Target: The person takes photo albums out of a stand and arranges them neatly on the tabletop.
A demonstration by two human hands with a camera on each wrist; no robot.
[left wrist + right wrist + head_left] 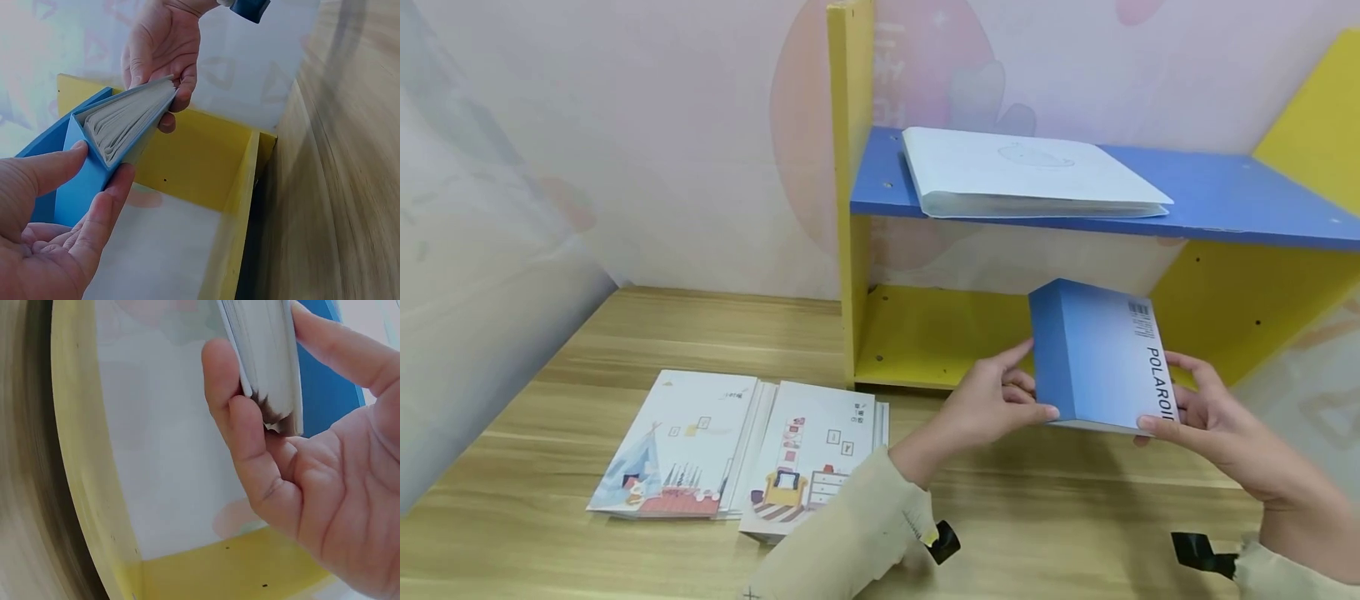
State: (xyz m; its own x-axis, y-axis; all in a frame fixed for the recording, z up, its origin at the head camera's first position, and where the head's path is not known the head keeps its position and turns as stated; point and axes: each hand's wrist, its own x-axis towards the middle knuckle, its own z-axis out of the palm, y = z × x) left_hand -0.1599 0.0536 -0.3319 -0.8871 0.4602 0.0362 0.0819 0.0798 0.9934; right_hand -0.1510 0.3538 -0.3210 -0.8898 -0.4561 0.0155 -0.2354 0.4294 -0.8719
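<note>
Left hand (992, 404), right hand (1210, 425): fingers pinch opposite edges of blue album (1097, 358), before open lower compartment (947, 329), below blue shelf (1217, 187); title's (1157, 367) end partly hidden; left sleeve (850, 533) overlaps booklet (816, 454)

the right hand (1217, 425) hides the lettering's end on the blue book (1101, 358)

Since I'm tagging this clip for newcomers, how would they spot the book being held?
Find the yellow and blue shelf unit. Before its lower opening, the left hand and right hand hold a blue book. Its colour and large black lettering set it apart from the white books nearby.
</note>
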